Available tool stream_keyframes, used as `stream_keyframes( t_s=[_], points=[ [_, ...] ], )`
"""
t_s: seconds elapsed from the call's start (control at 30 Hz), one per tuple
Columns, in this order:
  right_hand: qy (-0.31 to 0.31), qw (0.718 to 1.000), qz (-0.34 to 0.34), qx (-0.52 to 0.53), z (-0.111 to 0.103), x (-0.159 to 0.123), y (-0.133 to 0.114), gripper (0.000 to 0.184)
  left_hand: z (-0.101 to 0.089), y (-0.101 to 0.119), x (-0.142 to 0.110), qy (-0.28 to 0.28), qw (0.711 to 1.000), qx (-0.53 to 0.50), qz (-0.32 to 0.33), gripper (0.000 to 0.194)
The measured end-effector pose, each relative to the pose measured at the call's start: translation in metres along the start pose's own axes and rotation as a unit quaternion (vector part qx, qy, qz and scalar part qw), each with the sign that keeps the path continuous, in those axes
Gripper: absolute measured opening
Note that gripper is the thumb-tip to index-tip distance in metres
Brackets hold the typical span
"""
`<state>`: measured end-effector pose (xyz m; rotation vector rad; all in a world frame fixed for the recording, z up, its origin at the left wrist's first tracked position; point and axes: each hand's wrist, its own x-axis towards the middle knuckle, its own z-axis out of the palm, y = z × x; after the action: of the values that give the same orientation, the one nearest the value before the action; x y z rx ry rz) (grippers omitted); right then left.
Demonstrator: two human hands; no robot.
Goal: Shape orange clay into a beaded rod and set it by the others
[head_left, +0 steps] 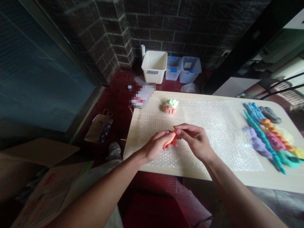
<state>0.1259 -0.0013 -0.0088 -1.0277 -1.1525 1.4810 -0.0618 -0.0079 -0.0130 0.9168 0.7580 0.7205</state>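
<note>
A small, long orange piece of modelling clay [169, 141] is held between my two hands above the bubble wrap. My left hand [154, 146] has its fingers curled round the lower part, the thumb resting on top. With thumb and forefinger, my right hand [196, 139] pinches the upper end. Beyond them, a pink clay lump [169, 109] and a pale green clay lump [172, 102] sit touching each other on the wrap. Part of the orange piece is hidden by my fingers.
Bubble wrap [213, 133] covers much of the pale table [237, 179]. Several coloured clay pieces lie at the right, including a teal twisted strip [263, 139] and a purple piece [257, 142]. A white bin [154, 65], clear boxes [190, 70] and a paper bag [97, 126] stand on the floor.
</note>
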Motion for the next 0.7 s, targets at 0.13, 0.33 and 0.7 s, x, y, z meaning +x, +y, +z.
stream_keyframes(
  t_s=[0.13, 0.33, 0.7],
  points=[
    [0.014, 1.0, -0.006, 0.009, -0.0036, 0.0009, -0.001, 0.014, -0.0016, 0.0026, 0.0, -0.019, 0.999, -0.018, -0.032, 0.04],
    [0.017, 0.999, 0.005, 0.026, -0.0026, 0.0004, 0.0014, 0.021, 0.002, 0.0089, -0.0011, -0.009, 1.0, 0.017, 0.0, 0.037],
    [0.045, 0.998, 0.012, 0.048, -0.0002, 0.0006, -0.0045, 0.028, 0.001, 0.0035, 0.0003, 0.036, 0.998, 0.051, 0.014, 0.037]
  ],
)
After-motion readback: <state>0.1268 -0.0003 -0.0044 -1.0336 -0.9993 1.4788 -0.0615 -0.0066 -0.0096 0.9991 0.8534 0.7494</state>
